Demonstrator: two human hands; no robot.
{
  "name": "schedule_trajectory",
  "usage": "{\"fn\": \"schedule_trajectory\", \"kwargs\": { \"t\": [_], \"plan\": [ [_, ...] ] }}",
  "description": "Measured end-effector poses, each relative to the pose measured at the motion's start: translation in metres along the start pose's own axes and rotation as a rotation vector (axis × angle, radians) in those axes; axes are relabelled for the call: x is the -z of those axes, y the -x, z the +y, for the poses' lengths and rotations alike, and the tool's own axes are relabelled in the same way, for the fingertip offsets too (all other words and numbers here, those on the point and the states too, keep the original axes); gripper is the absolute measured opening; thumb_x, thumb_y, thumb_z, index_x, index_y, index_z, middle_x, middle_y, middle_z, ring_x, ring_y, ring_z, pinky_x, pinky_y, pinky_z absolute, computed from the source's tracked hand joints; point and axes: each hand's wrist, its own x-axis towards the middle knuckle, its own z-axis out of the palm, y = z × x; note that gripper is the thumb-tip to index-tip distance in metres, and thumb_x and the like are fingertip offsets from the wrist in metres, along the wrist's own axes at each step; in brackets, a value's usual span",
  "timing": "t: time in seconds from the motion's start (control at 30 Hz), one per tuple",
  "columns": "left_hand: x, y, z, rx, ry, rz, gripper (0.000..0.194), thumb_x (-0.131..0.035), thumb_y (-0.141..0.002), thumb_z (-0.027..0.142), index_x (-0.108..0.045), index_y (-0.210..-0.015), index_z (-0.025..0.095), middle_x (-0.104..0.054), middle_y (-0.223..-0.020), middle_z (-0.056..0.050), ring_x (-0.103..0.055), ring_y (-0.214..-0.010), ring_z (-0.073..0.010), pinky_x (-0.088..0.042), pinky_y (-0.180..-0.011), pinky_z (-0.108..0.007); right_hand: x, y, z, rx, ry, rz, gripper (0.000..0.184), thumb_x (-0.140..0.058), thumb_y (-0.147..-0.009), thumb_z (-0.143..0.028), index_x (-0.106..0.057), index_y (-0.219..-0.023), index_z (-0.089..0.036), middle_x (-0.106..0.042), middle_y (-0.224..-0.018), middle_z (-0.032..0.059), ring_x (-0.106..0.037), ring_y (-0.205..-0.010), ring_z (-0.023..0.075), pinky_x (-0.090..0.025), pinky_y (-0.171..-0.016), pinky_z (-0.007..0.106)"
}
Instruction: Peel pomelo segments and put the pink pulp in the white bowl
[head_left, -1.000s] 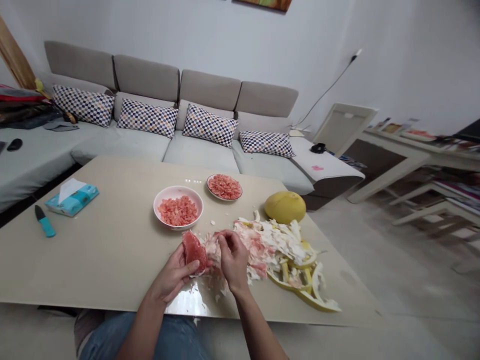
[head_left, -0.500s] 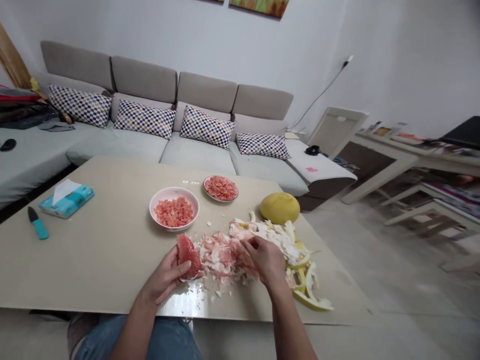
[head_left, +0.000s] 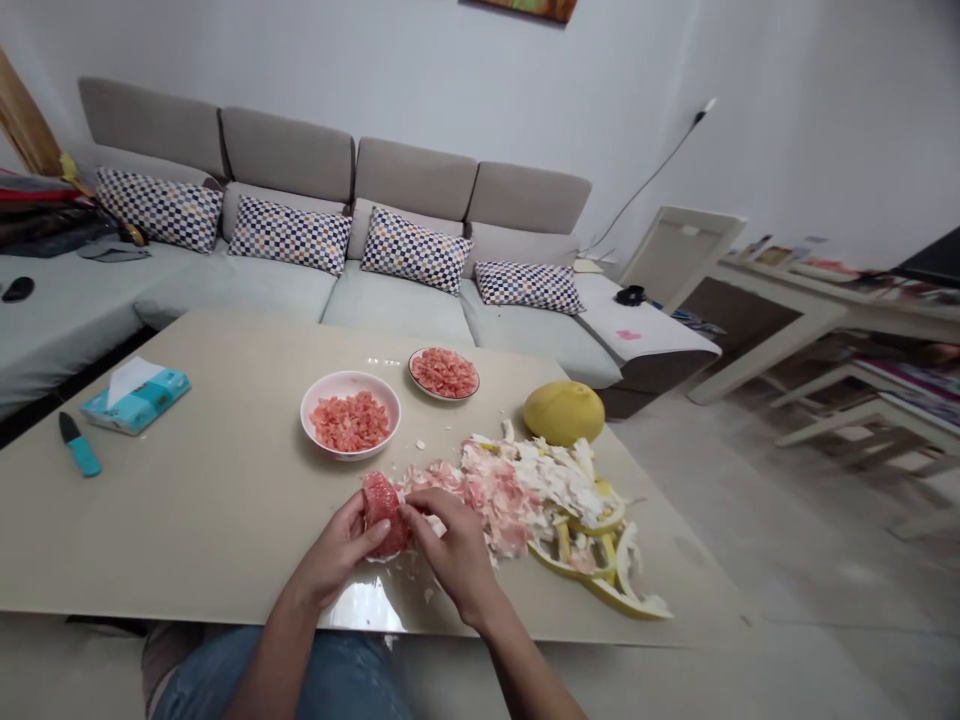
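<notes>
A red pomelo segment [head_left: 385,510] is held upright in my left hand [head_left: 339,550], thumb across its near face. My right hand [head_left: 450,545] pinches at the segment's right edge, where a bit of whitish membrane shows; how much is between the fingertips is hidden. Right of the segment spreads a heap of pink and white membrane scraps [head_left: 499,495], partly behind my right hand. Beyond my hands stands a white bowl [head_left: 306,420] with red pomelo pulp [head_left: 351,420] in it. Farther back, a dark-rimmed plate [head_left: 411,372] carries more pulp [head_left: 444,373].
A whole yellow pomelo [head_left: 564,412] sits at the table's right, behind curved peel pieces [head_left: 626,590]. On the left lie a knife with a turquoise handle [head_left: 85,457] and a blue tissue pack [head_left: 142,398]. A grey sofa [head_left: 405,312] lines the table's far side.
My right hand has moved left from above the membrane heap to the pomelo segment and now touches its edge. My left hand still holds the segment, slightly shifted right.
</notes>
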Motion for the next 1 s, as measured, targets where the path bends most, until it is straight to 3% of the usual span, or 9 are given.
{"fn": "schedule_trajectory", "kwargs": {
  "t": [0.23,0.37,0.57,0.67,0.8,0.87,1.0],
  "plan": [
    [-0.001,-0.003,-0.001,-0.052,-0.02,0.005,0.042,-0.072,-0.082,0.027,-0.066,-0.123,0.021,-0.065,-0.128,-0.012,-0.056,-0.123,-0.028,-0.044,-0.104,-0.037,0.0,-0.006,-0.001,0.055,0.203,0.079,0.014,-0.056,-0.088,-0.02,-0.064,-0.077,-0.022,-0.064,-0.074,0.0044,-0.057,-0.071,0.0206,-0.04,-0.068,0.032],
    [-0.002,-0.002,-0.001,0.005,-0.002,-0.023,0.042,-0.07,-0.084,0.031,-0.063,-0.124,0.021,-0.064,-0.125,-0.015,-0.065,-0.106,-0.0302,-0.057,-0.079,-0.038,-0.001,-0.011,0.003,0.012,0.196,0.036,0.017,-0.053,-0.087,-0.019,-0.059,-0.071,-0.021,-0.059,-0.069,0.0017,-0.052,-0.066,0.0179,-0.038,-0.064,0.03],
    [0.003,0.001,0.0,0.078,0.04,-0.087,0.045,-0.07,-0.083,0.033,-0.061,-0.124,0.019,-0.069,-0.104,-0.015,-0.069,-0.079,-0.0244,-0.058,-0.061,-0.033,0.006,-0.015,0.002,0.009,0.15,0.003,0.016,-0.056,-0.087,-0.02,-0.06,-0.072,-0.021,-0.061,-0.07,0.0019,-0.054,-0.067,0.0175,-0.04,-0.065,0.029],
    [0.006,0.002,0.002,0.076,0.057,-0.094,0.048,-0.072,-0.082,0.033,-0.06,-0.125,0.017,-0.069,-0.093,-0.012,-0.069,-0.076,-0.0234,-0.058,-0.062,-0.034,0.015,-0.017,-0.001,-0.073,0.023,-0.067,0.016,-0.056,-0.09,-0.028,-0.066,-0.081,-0.02,-0.067,-0.078,0.004,-0.06,-0.072,0.018,-0.045,-0.067,0.029],
    [0.006,0.0,0.003,0.051,0.039,-0.063,0.053,-0.073,-0.082,0.032,-0.056,-0.13,0.019,-0.067,-0.109,-0.014,-0.069,-0.082,-0.0238,-0.059,-0.068,-0.036,0.017,-0.017,-0.003,-0.192,-0.13,-0.177,0.023,-0.061,-0.088,-0.034,-0.07,-0.104,-0.02,-0.072,-0.099,0.0067,-0.065,-0.08,0.0189,-0.051,-0.073,0.03],
    [0.006,0.0,0.002,0.035,0.016,-0.075,0.051,-0.072,-0.083,0.032,-0.056,-0.129,0.02,-0.064,-0.118,-0.014,-0.069,-0.087,-0.0248,-0.059,-0.07,-0.037,0.014,-0.015,-0.004,-0.223,-0.145,-0.166,0.023,-0.066,-0.083,-0.034,-0.071,-0.101,-0.019,-0.073,-0.09,0.0053,-0.065,-0.073,0.0179,-0.05,-0.069,0.029],
    [0.007,0.001,-0.002,0.062,-0.022,-0.092,0.046,-0.071,-0.083,0.033,-0.058,-0.126,0.019,-0.065,-0.117,-0.014,-0.068,-0.087,-0.0251,-0.058,-0.07,-0.038,0.01,-0.014,-0.01,-0.18,-0.115,-0.086,0.017,-0.061,-0.086,-0.031,-0.07,-0.08,-0.018,-0.069,-0.076,0.0036,-0.062,-0.07,0.0169,-0.047,-0.067,0.027]
  ]
}}
